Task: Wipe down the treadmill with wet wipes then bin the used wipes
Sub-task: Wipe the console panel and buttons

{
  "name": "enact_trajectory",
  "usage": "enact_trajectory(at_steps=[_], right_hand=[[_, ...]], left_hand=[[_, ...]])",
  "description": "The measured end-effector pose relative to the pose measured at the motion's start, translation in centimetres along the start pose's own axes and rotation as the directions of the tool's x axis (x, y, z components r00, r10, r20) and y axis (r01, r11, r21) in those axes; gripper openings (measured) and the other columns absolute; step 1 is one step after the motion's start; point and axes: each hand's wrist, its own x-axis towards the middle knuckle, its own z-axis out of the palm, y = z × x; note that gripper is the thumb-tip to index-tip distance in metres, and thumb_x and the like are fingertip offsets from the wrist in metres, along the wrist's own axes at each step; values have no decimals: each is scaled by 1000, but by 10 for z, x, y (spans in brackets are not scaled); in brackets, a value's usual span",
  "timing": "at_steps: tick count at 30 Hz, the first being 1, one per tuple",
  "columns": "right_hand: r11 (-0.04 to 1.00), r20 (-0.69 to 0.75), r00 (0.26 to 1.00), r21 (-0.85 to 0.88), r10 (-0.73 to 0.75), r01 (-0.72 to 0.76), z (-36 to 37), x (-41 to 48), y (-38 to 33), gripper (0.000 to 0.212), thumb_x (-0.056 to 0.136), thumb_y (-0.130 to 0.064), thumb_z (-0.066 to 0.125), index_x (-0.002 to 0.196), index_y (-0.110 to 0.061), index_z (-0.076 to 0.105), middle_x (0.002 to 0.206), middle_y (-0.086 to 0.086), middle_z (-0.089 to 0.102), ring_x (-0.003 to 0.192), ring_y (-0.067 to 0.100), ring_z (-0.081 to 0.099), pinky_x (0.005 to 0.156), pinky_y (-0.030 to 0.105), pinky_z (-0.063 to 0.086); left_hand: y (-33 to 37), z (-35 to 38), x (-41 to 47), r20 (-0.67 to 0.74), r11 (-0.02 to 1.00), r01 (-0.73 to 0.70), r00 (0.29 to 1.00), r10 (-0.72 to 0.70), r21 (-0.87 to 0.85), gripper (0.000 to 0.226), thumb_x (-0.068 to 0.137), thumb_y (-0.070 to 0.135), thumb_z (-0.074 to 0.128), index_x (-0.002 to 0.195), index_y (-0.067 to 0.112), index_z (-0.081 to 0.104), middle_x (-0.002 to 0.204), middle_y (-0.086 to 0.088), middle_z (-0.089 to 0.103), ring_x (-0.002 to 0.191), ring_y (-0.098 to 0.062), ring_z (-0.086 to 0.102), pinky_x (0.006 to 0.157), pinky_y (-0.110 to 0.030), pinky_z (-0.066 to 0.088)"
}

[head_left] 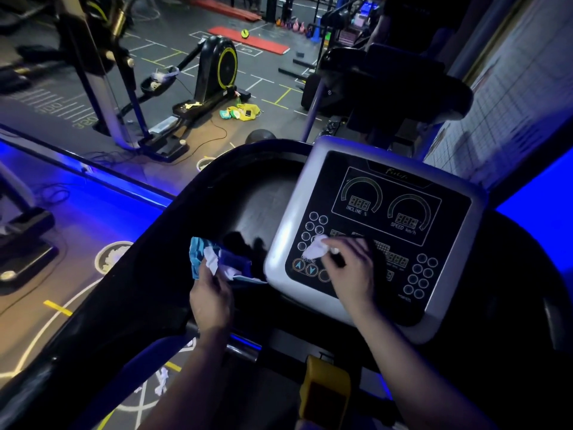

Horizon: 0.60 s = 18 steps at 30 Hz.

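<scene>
Nearest the camera, a boxy yellow block (325, 395) sits at the treadmill's lower middle, just in front of a shiny metal crossbar (245, 352) lit blue. A crumpled white scrap (162, 380) lies on the dark lined floor below it.

Above that, both hands work apart from each other. The left hand (210, 297) pinches a crumpled white wipe (212, 259) drawn from a soft blue wet-wipe pack (223, 263), which rests in the glossy black curved tray left of the console. The right hand (350, 268) presses a bunched white wipe (317, 248) flat against the treadmill console (434, 243), fingers closed over it, just above the round arrow buttons (305, 268).

The console is a smooth dark panel in a rounded silver frame, with two arc-shaped gauges marked incline and speed and clusters of small round keys.

To the left on the floor stands a round bin (110, 257) holding pale crumpled matter. Farther off are an exercise machine with a yellow-rimmed black wheel (221, 66), yellow bags (242, 111) beside it, and a flat red mat (248, 41).
</scene>
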Motion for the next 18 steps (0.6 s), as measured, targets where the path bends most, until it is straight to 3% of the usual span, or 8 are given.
enact_trajectory(at_steps=[4, 8, 11, 13, 15, 18], right_hand=[[996, -108, 993, -75, 38, -47, -8, 25, 9, 22, 79, -7, 80, 97, -20, 77, 96, -7, 75, 88, 20, 55, 75, 35, 45], [966, 5, 996, -244, -90, 88, 3, 14, 3, 21, 77, -17, 81, 93, -30, 75, 87, -13, 70, 95, 18, 58, 82, 36, 35], [961, 76, 984, -216, -159, 172, 11, -12, -6, 18, 76, -20, 81, 89, -32, 75, 85, -18, 70, 95, 14, 61, 83, 35, 28], [961, 84, 979, -193, -186, 199, 12, -21, -8, 17, 78, -20, 79, 88, -32, 76, 86, -19, 71, 95, 14, 63, 83, 37, 34], [982, 32, 992, -138, -122, 125, 7, -14, -5, 19, 79, -17, 77, 92, -30, 77, 89, -16, 72, 92, 18, 61, 78, 38, 40], [995, -93, 995, -98, 24, -33, -2, 14, -1, 18, 79, -13, 77, 95, -23, 77, 99, -10, 74, 91, 20, 57, 77, 33, 38]], left_hand=[[-1, 1, -1, 3, 1000, 13, 1000, -13, -2, 24, 102, 13, 54, 120, 1, 61, 89, -27, 67, 82, -46, 64, 73, -48, 49], [0, 0, 0, 8, 1000, 16, 1000, -16, -6, 25, 102, 16, 53, 121, 3, 60, 89, -25, 68, 82, -45, 64, 74, -51, 53], [2, -1, -1, 7, 1000, 16, 1000, -16, -23, 25, 102, 17, 53, 123, 5, 60, 90, -23, 68, 83, -44, 65, 75, -51, 54], [3, -2, -2, 4, 1000, 11, 1000, -11, -25, 26, 102, 15, 53, 124, 4, 61, 91, -24, 69, 83, -43, 65, 75, -49, 53], [4, -2, -2, 3, 1000, 4, 1000, -4, -21, 24, 102, 13, 54, 122, 3, 61, 90, -23, 69, 83, -43, 65, 74, -47, 51], [3, -1, -2, 2, 1000, 4, 1000, -4, -12, 24, 102, 13, 53, 122, 2, 62, 90, -24, 68, 83, -43, 64, 74, -47, 50]])
